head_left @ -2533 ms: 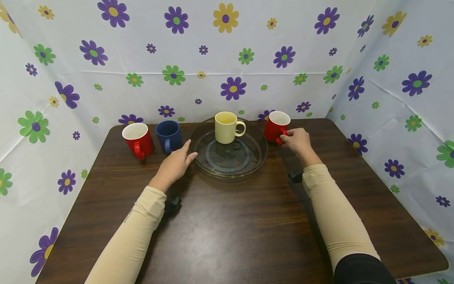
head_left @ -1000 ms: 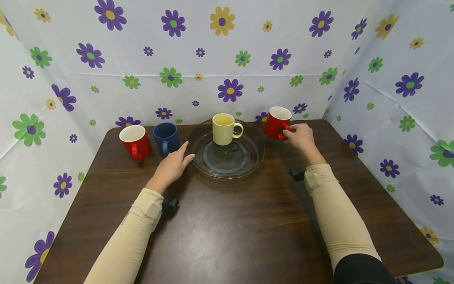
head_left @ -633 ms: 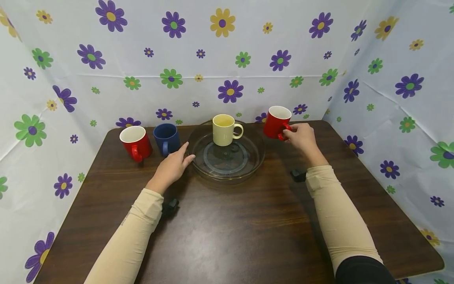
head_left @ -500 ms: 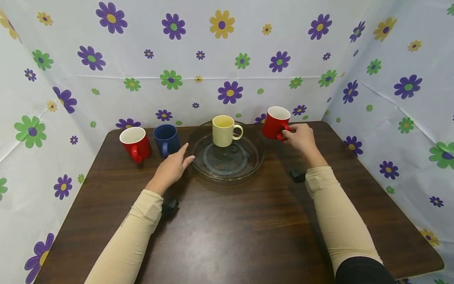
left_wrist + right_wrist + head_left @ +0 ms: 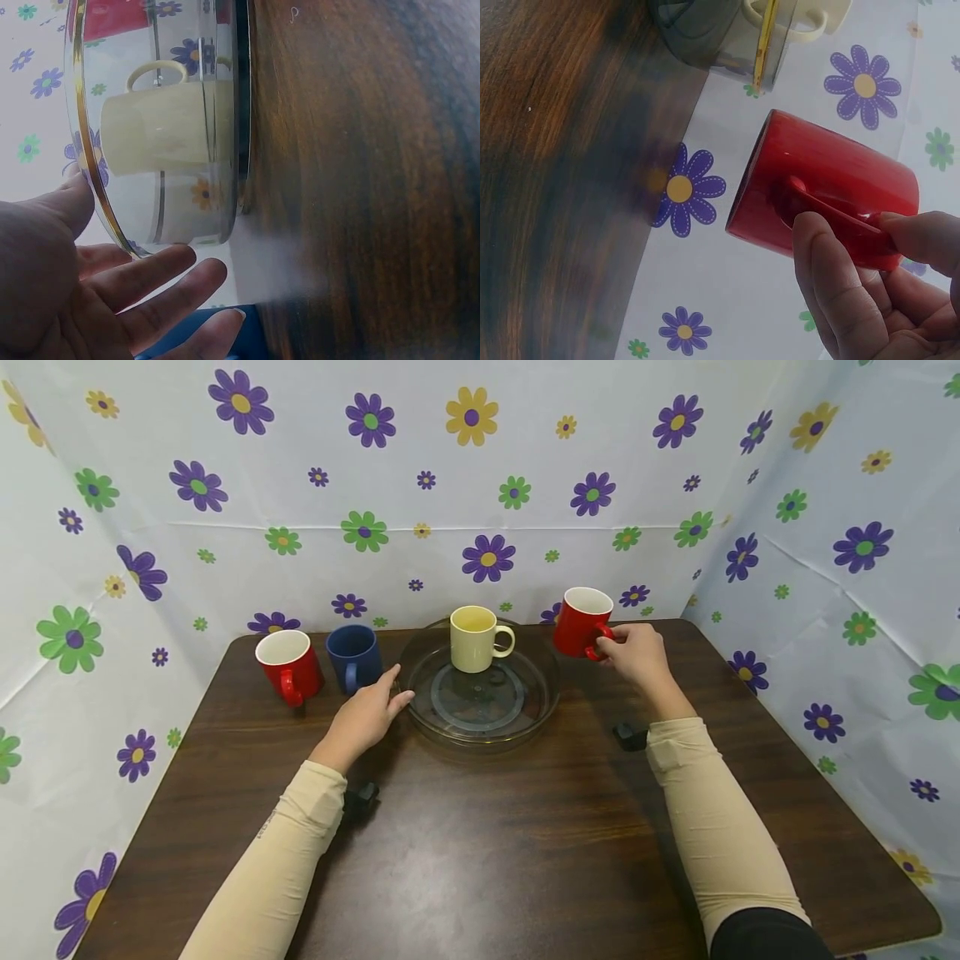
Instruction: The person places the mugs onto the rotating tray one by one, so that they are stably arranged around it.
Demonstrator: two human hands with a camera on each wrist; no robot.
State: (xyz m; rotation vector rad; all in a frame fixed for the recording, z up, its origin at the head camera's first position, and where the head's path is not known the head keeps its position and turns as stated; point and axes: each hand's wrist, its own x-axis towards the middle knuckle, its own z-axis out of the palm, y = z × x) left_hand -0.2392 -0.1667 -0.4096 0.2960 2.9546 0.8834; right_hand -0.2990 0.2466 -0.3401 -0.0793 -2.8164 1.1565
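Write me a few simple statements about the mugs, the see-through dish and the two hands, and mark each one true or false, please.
1. The right hand holds a red mug by its handle. True.
2. That held mug is upside down. False: its opening faces up, showing the white inside.
3. The left hand is at the rim of the glass dish. True.
4. Two mugs stand inside the dish. False: only the yellow mug does.
5. The blue mug stands between the other red mug and the dish. True.
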